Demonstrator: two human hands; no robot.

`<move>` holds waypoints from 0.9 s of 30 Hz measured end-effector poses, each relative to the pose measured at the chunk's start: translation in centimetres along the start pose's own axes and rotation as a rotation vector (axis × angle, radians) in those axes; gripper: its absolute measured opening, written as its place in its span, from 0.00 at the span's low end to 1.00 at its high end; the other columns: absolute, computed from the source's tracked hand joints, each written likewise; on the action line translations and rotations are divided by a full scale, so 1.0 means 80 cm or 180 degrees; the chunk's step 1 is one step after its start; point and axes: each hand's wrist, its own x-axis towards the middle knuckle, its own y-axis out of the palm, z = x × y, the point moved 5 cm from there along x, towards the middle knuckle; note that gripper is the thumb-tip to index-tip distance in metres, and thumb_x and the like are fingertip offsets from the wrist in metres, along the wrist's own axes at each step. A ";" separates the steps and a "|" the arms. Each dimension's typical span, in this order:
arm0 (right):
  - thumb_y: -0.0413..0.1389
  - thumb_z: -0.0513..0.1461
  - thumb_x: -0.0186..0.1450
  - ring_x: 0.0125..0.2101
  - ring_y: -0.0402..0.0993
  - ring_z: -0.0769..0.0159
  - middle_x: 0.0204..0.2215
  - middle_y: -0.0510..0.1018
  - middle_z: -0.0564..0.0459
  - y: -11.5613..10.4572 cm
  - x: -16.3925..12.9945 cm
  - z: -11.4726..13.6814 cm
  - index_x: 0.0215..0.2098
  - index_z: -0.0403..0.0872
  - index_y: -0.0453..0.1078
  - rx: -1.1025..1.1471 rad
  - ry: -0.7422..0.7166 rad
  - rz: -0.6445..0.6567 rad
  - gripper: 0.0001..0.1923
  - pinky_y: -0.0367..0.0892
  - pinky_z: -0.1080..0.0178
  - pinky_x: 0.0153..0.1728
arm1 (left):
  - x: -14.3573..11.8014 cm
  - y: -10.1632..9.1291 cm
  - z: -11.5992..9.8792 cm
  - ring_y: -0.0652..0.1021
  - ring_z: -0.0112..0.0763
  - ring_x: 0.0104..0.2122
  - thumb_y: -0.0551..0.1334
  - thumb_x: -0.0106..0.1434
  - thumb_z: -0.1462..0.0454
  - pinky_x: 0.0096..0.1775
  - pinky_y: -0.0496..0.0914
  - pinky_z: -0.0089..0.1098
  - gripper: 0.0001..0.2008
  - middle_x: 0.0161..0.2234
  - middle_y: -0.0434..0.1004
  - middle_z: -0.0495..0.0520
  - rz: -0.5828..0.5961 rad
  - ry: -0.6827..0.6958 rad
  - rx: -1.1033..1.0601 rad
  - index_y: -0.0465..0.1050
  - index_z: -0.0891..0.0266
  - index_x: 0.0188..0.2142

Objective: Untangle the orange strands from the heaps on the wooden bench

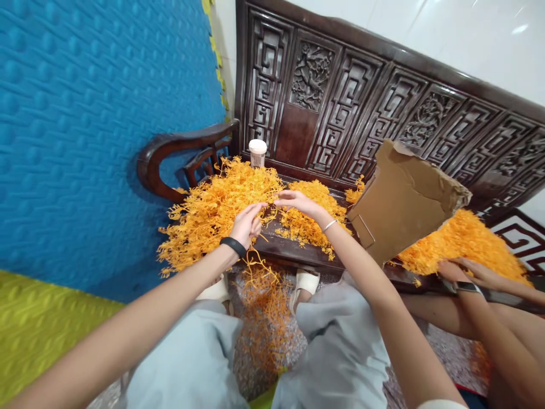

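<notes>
My left hand (247, 223) is closed, its fingers pinching an orange branched plastic piece. Thin strands (256, 267) of the same orange material hang below that hand, over the bench's front edge. Just to the right, the fingertips of my right hand (298, 203) come together on a thin orange strand between the two hands. Behind and left of my left hand lies a large heap of orange branched pieces (213, 207). A smaller heap of short orange pieces (315, 199) sits behind my right hand, on the dark wooden bench (281, 245).
A white-lidded tub (258, 153) stands behind the large heap. A cardboard piece (400, 199) leans on the bench, beside another orange heap (477, 244) where another person's hands (464, 272) rest. Orange scraps (268, 318) litter the floor. The curved armrest (149, 165) bounds the left.
</notes>
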 end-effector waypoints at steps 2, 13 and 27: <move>0.60 0.45 0.53 0.39 0.70 0.68 0.40 0.75 0.51 0.006 0.001 0.006 0.43 0.46 0.70 0.0165 -0.0141 -0.0230 0.21 0.64 0.67 0.36 | -0.001 0.002 0.000 0.49 0.17 0.07 0.58 0.59 0.61 0.14 0.43 0.22 0.10 0.05 0.47 0.37 0.0028 -0.0008 0.0013 0.69 0.64 0.38; 0.64 0.45 0.46 0.32 0.70 0.69 0.28 0.76 0.52 -0.024 -0.003 -0.001 0.25 0.42 0.73 0.0085 -0.0462 -0.0644 0.15 0.63 0.63 0.40 | 0.001 0.006 0.001 0.50 0.16 0.08 0.60 0.56 0.61 0.14 0.43 0.22 0.10 0.05 0.48 0.37 0.0021 0.0054 0.0184 0.71 0.66 0.34; 0.61 0.40 0.49 0.30 0.70 0.69 0.27 0.76 0.53 -0.052 -0.016 0.017 0.27 0.42 0.72 -0.0279 -0.0807 -0.0743 0.09 0.64 0.66 0.34 | 0.002 0.004 -0.013 0.50 0.16 0.08 0.61 0.55 0.61 0.15 0.43 0.23 0.09 0.05 0.47 0.38 -0.0039 0.0143 0.0312 0.72 0.67 0.31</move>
